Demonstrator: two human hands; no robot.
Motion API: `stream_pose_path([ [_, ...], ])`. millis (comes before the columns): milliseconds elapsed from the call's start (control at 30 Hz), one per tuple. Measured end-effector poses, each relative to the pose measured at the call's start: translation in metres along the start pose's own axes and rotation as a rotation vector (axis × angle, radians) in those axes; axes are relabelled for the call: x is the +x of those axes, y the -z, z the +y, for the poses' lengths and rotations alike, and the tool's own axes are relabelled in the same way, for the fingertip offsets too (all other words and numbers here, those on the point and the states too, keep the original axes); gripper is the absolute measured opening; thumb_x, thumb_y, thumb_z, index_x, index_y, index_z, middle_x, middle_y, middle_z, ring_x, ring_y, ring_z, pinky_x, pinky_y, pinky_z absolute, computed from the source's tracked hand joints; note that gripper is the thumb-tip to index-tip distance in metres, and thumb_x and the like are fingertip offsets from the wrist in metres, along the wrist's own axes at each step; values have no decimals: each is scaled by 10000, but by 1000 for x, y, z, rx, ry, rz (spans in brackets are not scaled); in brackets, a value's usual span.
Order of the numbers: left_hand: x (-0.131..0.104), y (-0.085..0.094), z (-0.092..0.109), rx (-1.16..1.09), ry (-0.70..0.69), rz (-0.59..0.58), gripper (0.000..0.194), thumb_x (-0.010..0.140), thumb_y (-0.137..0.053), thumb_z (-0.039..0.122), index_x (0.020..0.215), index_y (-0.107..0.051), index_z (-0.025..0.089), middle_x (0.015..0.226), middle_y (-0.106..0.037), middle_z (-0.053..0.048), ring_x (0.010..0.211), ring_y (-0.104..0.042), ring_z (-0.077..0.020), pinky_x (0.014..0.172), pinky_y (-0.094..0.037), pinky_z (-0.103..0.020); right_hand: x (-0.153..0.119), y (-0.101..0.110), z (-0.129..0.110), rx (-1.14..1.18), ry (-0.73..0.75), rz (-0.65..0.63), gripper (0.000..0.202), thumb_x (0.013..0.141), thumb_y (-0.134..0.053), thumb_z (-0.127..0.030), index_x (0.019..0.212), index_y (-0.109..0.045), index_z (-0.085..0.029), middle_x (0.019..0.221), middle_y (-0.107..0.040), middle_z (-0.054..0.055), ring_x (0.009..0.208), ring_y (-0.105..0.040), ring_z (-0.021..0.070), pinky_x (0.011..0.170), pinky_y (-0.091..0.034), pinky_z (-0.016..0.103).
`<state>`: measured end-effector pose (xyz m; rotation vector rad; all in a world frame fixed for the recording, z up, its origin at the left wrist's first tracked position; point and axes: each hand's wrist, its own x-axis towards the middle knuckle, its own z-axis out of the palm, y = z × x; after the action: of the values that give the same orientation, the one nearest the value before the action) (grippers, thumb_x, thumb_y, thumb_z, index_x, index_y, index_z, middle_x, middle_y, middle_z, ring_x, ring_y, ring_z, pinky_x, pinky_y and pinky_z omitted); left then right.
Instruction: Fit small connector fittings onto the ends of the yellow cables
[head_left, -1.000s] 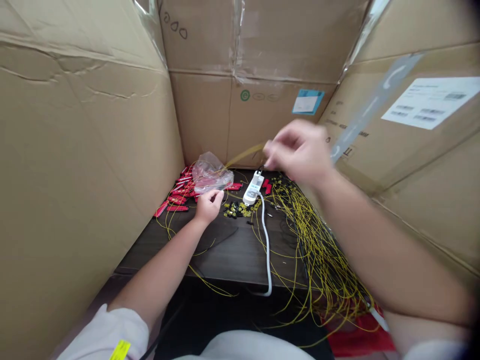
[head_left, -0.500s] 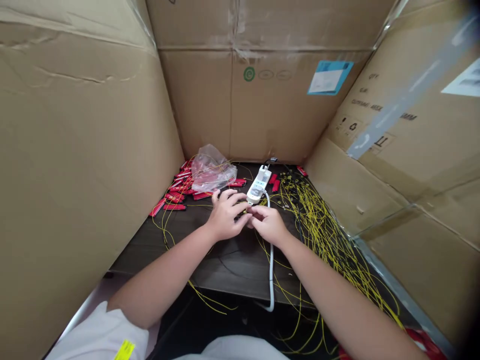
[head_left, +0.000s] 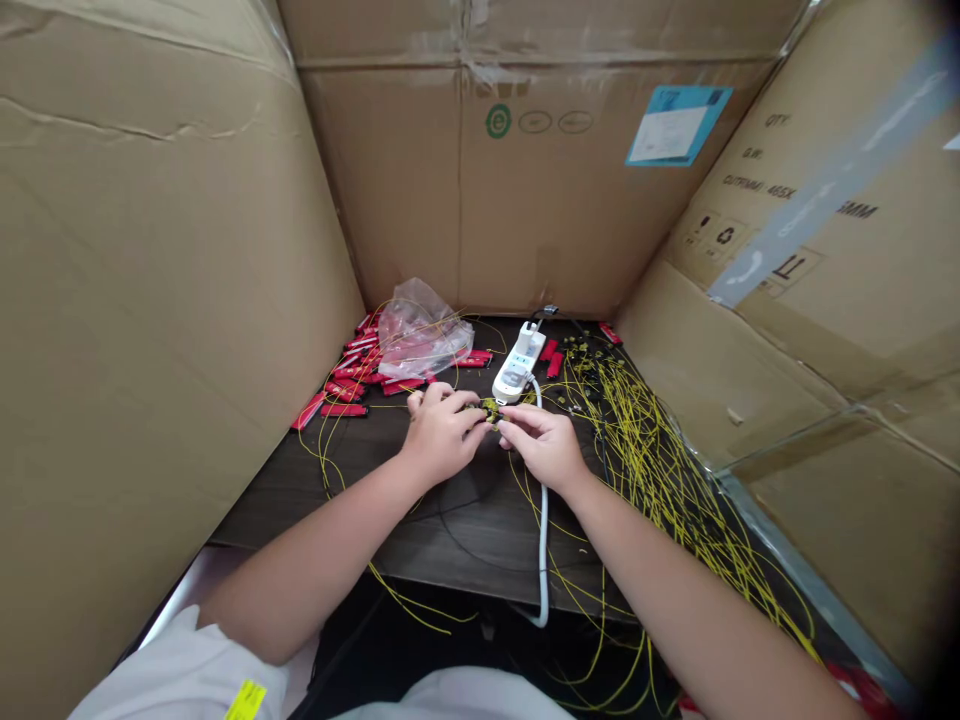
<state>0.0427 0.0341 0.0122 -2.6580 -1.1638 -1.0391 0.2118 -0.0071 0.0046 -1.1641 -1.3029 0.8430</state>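
Note:
My left hand (head_left: pixel 445 434) and my right hand (head_left: pixel 546 448) meet over the middle of the dark table, fingertips almost touching. Between them is a small black-and-yellow piece (head_left: pixel 492 408), too small to make out in full. The left thumb and fingers pinch its left side, while the right thumb and forefinger grip its right end. Just beyond the fingers lies a white power strip (head_left: pixel 519 362) with a plug in it. Its thick white cord (head_left: pixel 543 540) runs down past my right wrist and over the table's front edge.
A big tangle of yellow wires (head_left: pixel 660 460) with black ends spreads along the right side. Red flat pieces (head_left: pixel 345 388) lie at the left around a clear plastic bag (head_left: pixel 421 335). Cardboard walls (head_left: pixel 405 200) enclose the back and both sides of the table (head_left: pixel 300 490).
My hands have drawn slightly apart, so the small black-and-yellow piece between the fingertips shows more. The view has shifted a little.

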Motion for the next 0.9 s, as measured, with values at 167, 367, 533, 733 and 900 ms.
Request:
stream_pose_path([
  [167, -1, 4, -2, 122, 9, 49, 166, 778, -658, 377, 802, -738, 233, 1334, -532, -72, 1077, -422, -338, 819, -349, -497, 3, 0, 5, -5, -109, 91, 403, 664, -727, -407, 933, -716, -107, 752, -687, 84, 549, -643, 163, 572, -592, 328],
  [367, -1, 21, -4, 120, 40, 340, 167, 785, -657, 381, 788, -726, 229, 1270, -597, -53, 1061, -442, -328, 899, -321, -526, 5, 1, 6, -11, -165, 118, 431, 643, -728, -393, 951, -717, -92, 710, -692, 93, 550, -649, 181, 585, -586, 343],
  [533, 1, 10, 0, -241, -14, 165, 176, 814, -631, 319, 937, -710, 220, 1033, -702, -71, 971, -566, -243, 904, -400, -449, 3, 0, 4, 2, -70, 36, 386, 675, -713, -396, 949, -728, -124, 789, -683, 75, 514, -599, 126, 520, -555, 293],
  [733, -1, -15, 2, -784, 208, -69, 169, 812, -615, 273, 909, -726, 190, 889, -734, -67, 790, -673, -186, 738, -535, -320, 1, 3, 2, -17, 31, -74, 339, 754, -659, -382, 1011, -730, -172, 970, -664, 90, 494, -547, 80, 493, -519, 265],
  [900, 0, -14, 4, -1019, 428, -161, 193, 785, -631, 316, 845, -726, 158, 701, -712, -45, 602, -649, -155, 582, -538, -273, 2, 6, 0, -9, -2, -136, 360, 799, -614, -420, 1015, -719, -151, 751, -659, 46, 527, -573, 108, 556, -531, 282],
])
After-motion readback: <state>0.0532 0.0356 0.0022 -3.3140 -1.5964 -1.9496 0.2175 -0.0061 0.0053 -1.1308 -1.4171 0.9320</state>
